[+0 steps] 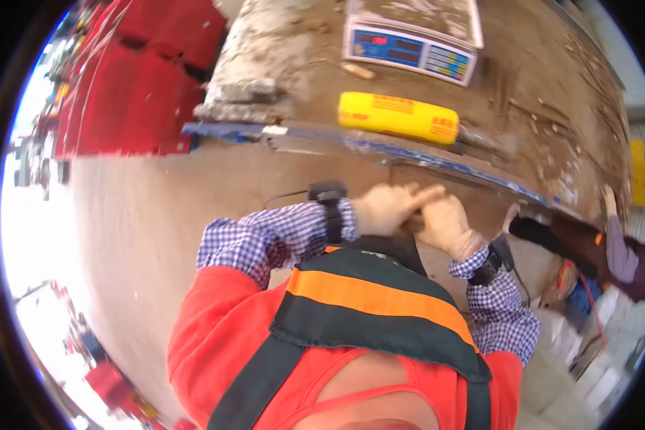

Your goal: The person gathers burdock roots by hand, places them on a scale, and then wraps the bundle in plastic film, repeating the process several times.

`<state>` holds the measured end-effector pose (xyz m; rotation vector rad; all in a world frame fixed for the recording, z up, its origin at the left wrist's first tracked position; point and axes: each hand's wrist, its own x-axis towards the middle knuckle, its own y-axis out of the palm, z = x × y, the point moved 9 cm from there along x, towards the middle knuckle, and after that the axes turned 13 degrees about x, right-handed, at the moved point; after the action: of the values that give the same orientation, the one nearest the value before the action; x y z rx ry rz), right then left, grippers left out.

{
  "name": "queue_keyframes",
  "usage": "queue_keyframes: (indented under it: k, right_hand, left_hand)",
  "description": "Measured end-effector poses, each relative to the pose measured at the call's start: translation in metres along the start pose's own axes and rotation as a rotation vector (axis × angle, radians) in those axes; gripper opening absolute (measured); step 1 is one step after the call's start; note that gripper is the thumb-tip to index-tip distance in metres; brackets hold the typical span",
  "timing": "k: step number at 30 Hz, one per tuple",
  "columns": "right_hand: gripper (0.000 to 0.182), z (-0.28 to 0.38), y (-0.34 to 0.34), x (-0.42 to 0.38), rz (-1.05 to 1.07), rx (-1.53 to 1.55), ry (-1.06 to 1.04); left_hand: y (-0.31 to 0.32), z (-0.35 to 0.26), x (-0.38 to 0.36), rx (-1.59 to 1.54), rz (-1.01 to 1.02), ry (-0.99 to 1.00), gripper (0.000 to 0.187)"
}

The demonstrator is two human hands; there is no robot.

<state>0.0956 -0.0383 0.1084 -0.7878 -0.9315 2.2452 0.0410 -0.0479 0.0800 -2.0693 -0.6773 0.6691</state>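
Note:
In front of my apron (380, 294), my left hand (383, 208) and my right hand (443, 221) meet, their fingers touching and slightly blurred. Both look covered by thin pale gloves, and an edge shows at the right wrist. The fingers of each hand are curled in; whatever lies between them, if anything, is hidden. Just beyond the hands, a yellow cylinder with red print (398, 117) rests on its side near the edge of the workbench (301, 64). Black bands with small boxes are strapped over both checked sleeves.
A digital scale (412, 43) with a lit display stands on the dusty bench, a short pale piece (358, 70) before it. The bench's blue edge (444, 163) runs across. Red cabinets (132, 86) stand left. Another person (609, 251) bends at the right, one hand on the bench.

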Motion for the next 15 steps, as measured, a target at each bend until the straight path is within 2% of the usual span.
queue_keyframes:
  k: [1, 2, 3, 4, 5, 6, 7, 8, 9, 10, 12, 13, 14, 15]
  right_hand:
    - [0.045, 0.014, -0.019, 0.004, -0.059, -0.051, 0.002]
    - [0.058, 0.036, -0.049, -0.004, -0.322, -0.062, -0.130]
    - [0.069, 0.044, -0.067, -0.006, -0.393, -0.062, -0.153]
    - [0.067, 0.049, -0.093, -0.018, -0.539, -0.007, -0.116]
    - [0.067, 0.034, -0.105, -0.033, -0.575, -0.032, -0.063]
    - [0.064, 0.016, -0.120, -0.049, -0.662, -0.001, -0.037]
    - [0.062, -0.004, -0.132, -0.064, -0.747, 0.038, -0.022]
    - [0.053, -0.048, -0.132, -0.080, -0.761, 0.141, 0.095]
    - [0.046, -0.105, -0.125, -0.093, -0.755, 0.329, 0.186]
    - [0.043, -0.171, -0.113, -0.098, -0.712, 0.471, 0.350]
    - [0.041, -0.260, -0.121, -0.128, -0.711, 0.341, 0.550]
    - [0.039, -0.295, -0.130, -0.137, -0.714, 0.400, 0.609]
    - [0.038, -0.338, -0.136, -0.142, -0.709, 0.563, 0.680]
    - [0.040, -0.365, -0.144, -0.143, -0.715, 0.783, 0.763]
  left_hand:
    - [-0.030, 0.003, -0.003, -0.002, -0.104, 0.061, 0.092]
    - [-0.073, 0.007, -0.013, 0.035, -0.123, -0.007, 0.084]
    - [-0.099, 0.022, -0.020, -0.021, -0.190, 0.004, 0.084]
    - [-0.109, 0.054, -0.027, 0.135, -0.334, 0.039, 0.077]
    - [-0.117, 0.106, -0.039, 0.131, -0.415, -0.003, 0.071]
    - [-0.162, 0.108, -0.051, 0.417, -0.484, -0.096, 0.072]
    - [-0.188, 0.135, -0.067, 0.495, -0.626, -0.089, 0.074]
    - [-0.194, 0.201, -0.078, 0.588, -0.558, -0.280, 0.073]
    - [-0.198, 0.267, -0.094, 0.523, -0.510, -0.444, 0.074]
    - [-0.200, 0.318, -0.100, 0.744, -0.411, -0.554, 0.080]
    - [-0.180, 0.446, -0.140, 0.729, -0.107, -0.859, 0.086]
    - [-0.174, 0.467, -0.151, 0.519, -0.041, -0.872, 0.089]
    - [-0.177, 0.472, -0.143, 0.495, -0.028, -0.942, 0.092]
    - [-0.179, 0.469, -0.128, 0.566, 0.048, -0.919, 0.090]
